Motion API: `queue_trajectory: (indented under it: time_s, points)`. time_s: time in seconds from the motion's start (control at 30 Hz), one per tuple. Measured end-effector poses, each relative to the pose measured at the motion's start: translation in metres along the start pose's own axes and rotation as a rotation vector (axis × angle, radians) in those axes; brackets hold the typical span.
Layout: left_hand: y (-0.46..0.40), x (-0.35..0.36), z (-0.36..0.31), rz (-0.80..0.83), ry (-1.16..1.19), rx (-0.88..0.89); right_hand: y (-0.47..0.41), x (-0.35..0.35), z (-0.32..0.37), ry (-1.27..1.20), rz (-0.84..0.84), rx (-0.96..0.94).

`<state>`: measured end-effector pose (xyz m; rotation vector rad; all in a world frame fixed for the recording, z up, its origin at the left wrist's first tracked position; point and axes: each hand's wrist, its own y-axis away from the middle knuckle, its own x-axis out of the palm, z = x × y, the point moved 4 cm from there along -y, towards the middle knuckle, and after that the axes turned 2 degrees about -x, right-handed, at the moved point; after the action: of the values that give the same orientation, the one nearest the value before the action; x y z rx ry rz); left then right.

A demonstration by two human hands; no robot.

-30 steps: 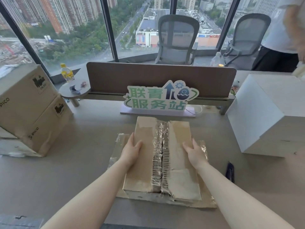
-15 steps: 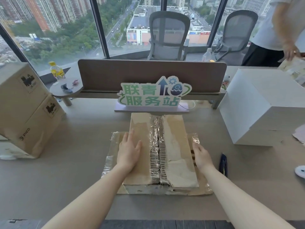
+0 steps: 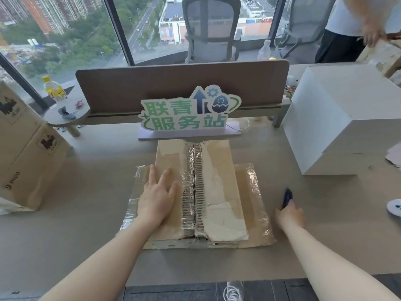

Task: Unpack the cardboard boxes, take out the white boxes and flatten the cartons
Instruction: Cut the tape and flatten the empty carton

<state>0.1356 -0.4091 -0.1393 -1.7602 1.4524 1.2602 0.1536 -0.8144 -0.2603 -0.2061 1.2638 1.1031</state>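
**Left palm flat on the folded carton, right hand at the dark tool**

Both hands are low over the desk (image 3: 65, 224). The left hand (image 3: 157, 197) lies flat, fingers straight and slightly spread, pressing on the left half of the flattened carton (image 3: 219, 192), just left of its taped centre seam. The right hand (image 3: 289, 216) is off the cardboard, to its right, with its fingers at the near end of a small dark blue tool (image 3: 286, 196) lying on the desk; motion blur hides whether the fingers have closed round it or only touch it.

The flattened carton sits in the middle of the desk, directly in front of a green-lettered sign (image 3: 188, 114), with crinkled clear tape along its seam and outer flaps. Two white boxes (image 3: 338, 118) stand stacked at the right, well apart from it. Two brown cartons (image 3: 28, 161) are stacked at the left edge. A yellow-capped bottle (image 3: 53, 89) stands on a small round shelf behind a brown divider panel (image 3: 173, 83). Another person (image 3: 347, 29) stands at the far right, near two mesh office chairs (image 3: 211, 29).
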Motion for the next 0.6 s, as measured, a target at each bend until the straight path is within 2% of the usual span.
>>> queue_trajectory:
  time_s: [0.13, 0.33, 0.47, 0.53, 0.6]
  points:
    - [0.002, -0.001, 0.000, -0.022, -0.016, -0.019, -0.022, 0.004, 0.003, 0.005, 0.003, -0.031]
    - [0.002, 0.002, -0.001, -0.057, -0.024, -0.031, -0.048, 0.001, 0.021, -0.126, 0.190, -0.079]
    - [-0.010, -0.009, -0.008, -0.129, -0.087, -0.013, -0.035, -0.031, 0.093, -0.320, 0.203, -0.272]
    - [-0.027, -0.018, -0.018, -0.157, -0.087, 0.015, -0.023, -0.052, 0.140, -0.366, 0.174, -0.463]
    - [-0.053, -0.026, -0.031, -0.160, -0.101, 0.061, -0.008, -0.068, 0.190, -0.312, 0.154, -0.695]
